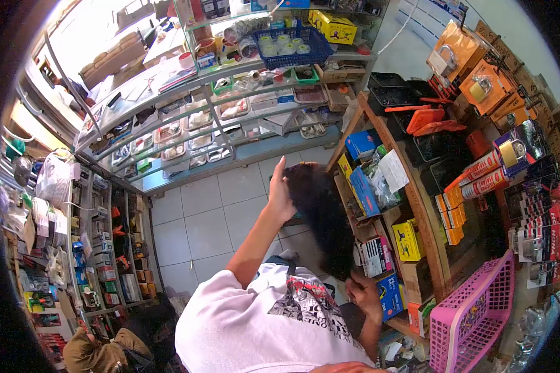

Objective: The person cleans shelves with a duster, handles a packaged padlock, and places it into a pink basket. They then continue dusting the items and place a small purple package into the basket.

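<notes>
A long black object point(322, 214), blurred and without clear detail, slants from upper left to lower right in front of my white printed shirt point(249, 323). My left hand point(282, 198) holds its upper left side, with one digit pointing up and the other fingers mostly hidden behind it. At its lower end, my right hand point(364, 297) grips it with bent fingers, partly lost in shadow. Beyond the black object lies the white tiled floor point(202, 214).
A glass display counter point(221, 133) with trays runs across the front. Wooden shelving point(404, 186) with boxes stands close on the right, a pink basket point(473, 311) below it. Packed shelves point(109, 248) line the left. Another person's brown sleeve point(102, 351) shows at lower left.
</notes>
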`<act>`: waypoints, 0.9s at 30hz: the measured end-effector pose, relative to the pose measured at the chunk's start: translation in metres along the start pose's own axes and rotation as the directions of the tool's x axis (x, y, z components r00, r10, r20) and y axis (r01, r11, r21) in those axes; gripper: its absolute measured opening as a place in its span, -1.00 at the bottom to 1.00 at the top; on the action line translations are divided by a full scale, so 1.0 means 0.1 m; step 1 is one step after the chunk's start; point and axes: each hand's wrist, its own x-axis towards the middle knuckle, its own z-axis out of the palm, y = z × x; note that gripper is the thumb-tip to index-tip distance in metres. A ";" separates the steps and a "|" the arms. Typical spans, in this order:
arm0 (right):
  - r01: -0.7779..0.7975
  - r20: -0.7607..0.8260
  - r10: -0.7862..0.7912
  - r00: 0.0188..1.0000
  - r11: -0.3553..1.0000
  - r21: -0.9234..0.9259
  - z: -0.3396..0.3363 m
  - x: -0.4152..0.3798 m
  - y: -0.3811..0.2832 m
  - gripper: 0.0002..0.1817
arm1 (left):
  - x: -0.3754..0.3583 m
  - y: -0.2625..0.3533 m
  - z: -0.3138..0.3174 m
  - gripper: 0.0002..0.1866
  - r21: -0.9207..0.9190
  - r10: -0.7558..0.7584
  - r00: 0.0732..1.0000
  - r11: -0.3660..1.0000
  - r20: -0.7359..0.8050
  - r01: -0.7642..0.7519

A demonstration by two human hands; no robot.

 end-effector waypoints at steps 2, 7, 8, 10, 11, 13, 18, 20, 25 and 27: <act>-0.015 -0.004 0.015 1.000 1.000 0.010 0.00 -0.01 -0.01 -0.82 | 0.03 0.03 -0.16 -0.20 0.020 -0.051 0.956 0.999 0.290 0.047; 0.040 0.021 -0.040 0.999 0.998 -0.043 -0.01 0.05 0.17 -0.80 | 0.01 -0.01 -0.07 -0.18 -0.013 -0.016 1.000 1.000 0.024 0.016; 0.134 -0.026 -0.137 0.990 0.986 -0.097 0.00 0.06 0.17 -0.79 | 0.06 0.01 -0.20 -0.19 -0.018 -0.031 0.980 0.999 0.196 0.035; 0.308 -0.108 -0.336 0.936 0.927 -0.214 0.06 0.09 0.09 -0.79 | 0.00 0.06 -0.09 -0.20 -0.038 -0.035 0.953 0.998 0.300 0.049; 0.226 -0.082 -0.240 0.967 0.963 -0.149 0.06 0.07 0.07 -0.78 | -0.03 0.06 -0.01 -0.21 -0.080 -0.023 0.986 0.996 0.165 0.037; 0.044 -0.006 -0.044 0.999 0.999 -0.030 0.02 0.04 0.03 -0.77 | -0.10 0.06 0.16 -0.21 -0.161 -0.009 0.993 0.987 -0.118 -0.010; 0.008 -0.048 -0.007 0.999 1.000 0.022 -0.07 0.02 0.32 -0.76 | -0.09 0.13 -0.09 -0.21 -0.168 0.078 0.996 0.983 0.050 -0.068; 0.028 -0.025 -0.030 0.999 0.997 -0.071 -0.10 0.00 0.35 -0.76 | -0.11 0.14 -0.04 -0.23 -0.131 0.088 0.996 0.987 -0.032 -0.092; -0.019 -0.040 0.013 0.999 0.989 -0.146 -0.09 -0.06 0.33 -0.74 | -0.07 0.13 -0.08 -0.26 -0.170 0.071 0.997 0.983 0.019 -0.067; -0.048 -0.079 0.039 0.996 0.992 -0.117 -0.06 -0.08 0.24 -0.72 | -0.11 0.12 0.00 -0.27 -0.129 0.103 0.988 0.985 -0.114 -0.118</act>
